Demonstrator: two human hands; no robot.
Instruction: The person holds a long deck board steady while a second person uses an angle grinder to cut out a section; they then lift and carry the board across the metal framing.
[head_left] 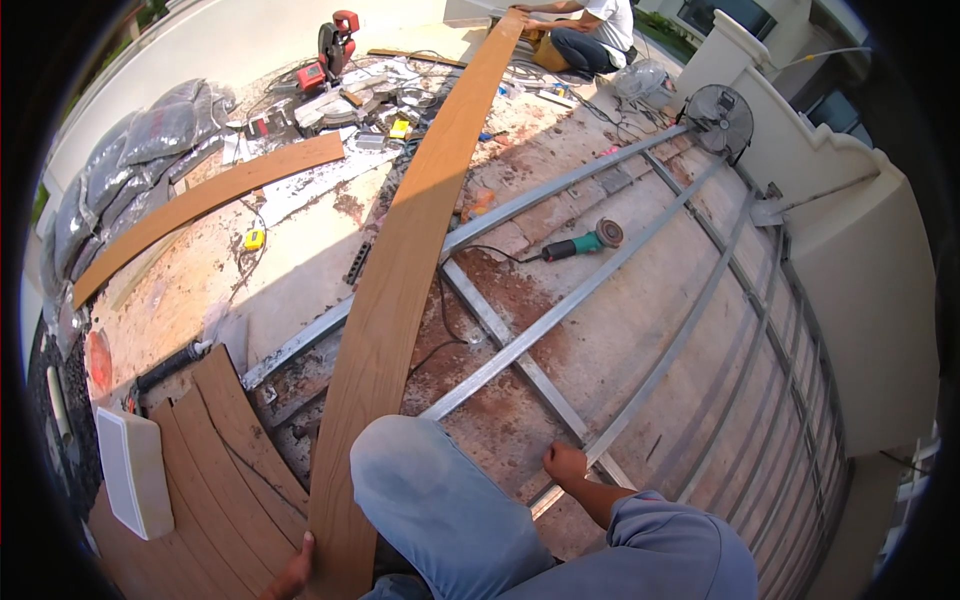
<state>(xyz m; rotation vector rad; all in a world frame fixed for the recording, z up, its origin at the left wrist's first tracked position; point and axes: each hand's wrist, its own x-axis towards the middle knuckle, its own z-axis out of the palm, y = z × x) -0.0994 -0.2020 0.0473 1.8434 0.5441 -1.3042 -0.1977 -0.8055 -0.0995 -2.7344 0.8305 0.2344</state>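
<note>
A long brown deck board (pixel 405 270) runs from beside my left knee away to the far top of the view. My left hand (pixel 293 577) grips its near left edge, thumb lying along the side and the other fingers partly hidden. At the board's far end, another person (pixel 590 35) kneels with hands on it. My right hand (pixel 567 463) is curled into a fist just above the galvanized metal frame (pixel 600 440), right of my knee. Nothing shows in it. Installed deck boards (pixel 215 470) lie at the lower left, beside the long board.
An angle grinder (pixel 585 243) lies between the frame bars, its cord trailing. A white speaker-like box (pixel 135 472) stands on the decking. Further off are a loose board (pixel 210 205), grey bags (pixel 165 130), a yellow tape measure (pixel 254 240), a red saw (pixel 335 45) and a fan (pixel 719 120).
</note>
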